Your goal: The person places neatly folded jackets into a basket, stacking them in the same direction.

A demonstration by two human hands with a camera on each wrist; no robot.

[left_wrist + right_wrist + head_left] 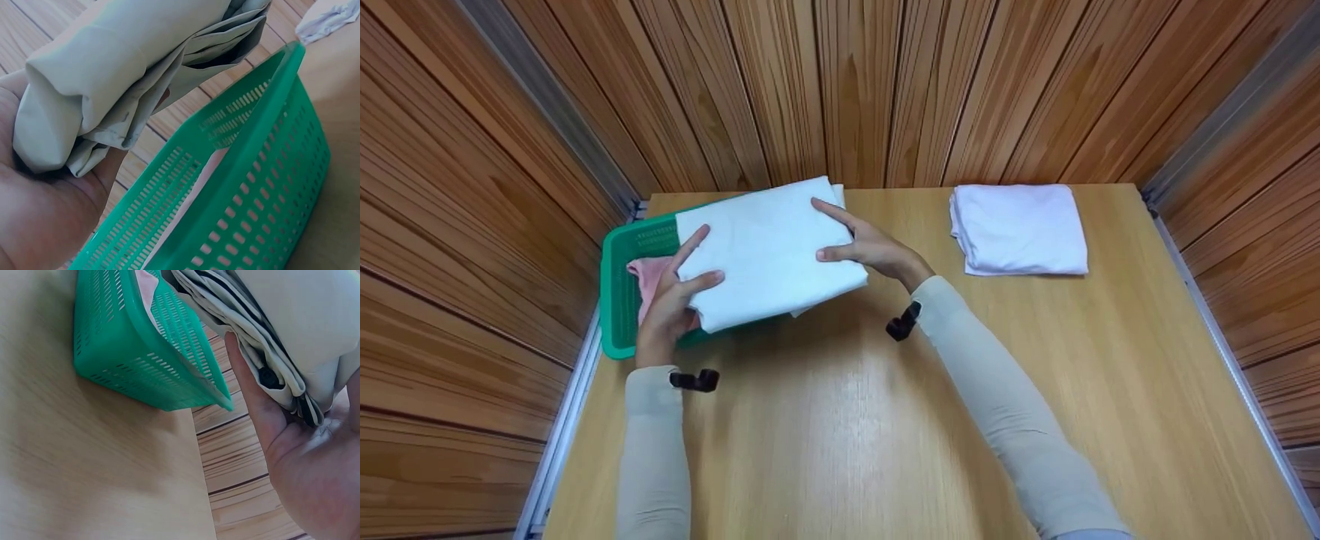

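Pale sleeves (1012, 405) reached from the near side of the green basket (610, 300), with a small black device (695, 380) at each wrist. Between the two hands was a folded white cloth (765, 255), held raised and tilted over the basket, hiding much of it from the head view. The left hand (666, 304), above the basket's left part, gripped one end of the cloth, thumb on top and index finger stretched apart from it; the palm cupped the folded edge. The right hand (877, 251), to the right of the basket's visible part, pinched the opposite end, its thumb and index finger spread on the upper face and other fingers underneath. How the hidden fingers of either hand lay, I could not tell. A small dark round piece (270, 377) showed among the layers at the right hand's end. Inside the basket lay a pink cloth (646, 271), partly covered. Well apart to the basket's right, a folded pale lavender cloth (1024, 229) rested on the wooden worktop (840, 420). Behind the basket stood a plank wall (855, 90).
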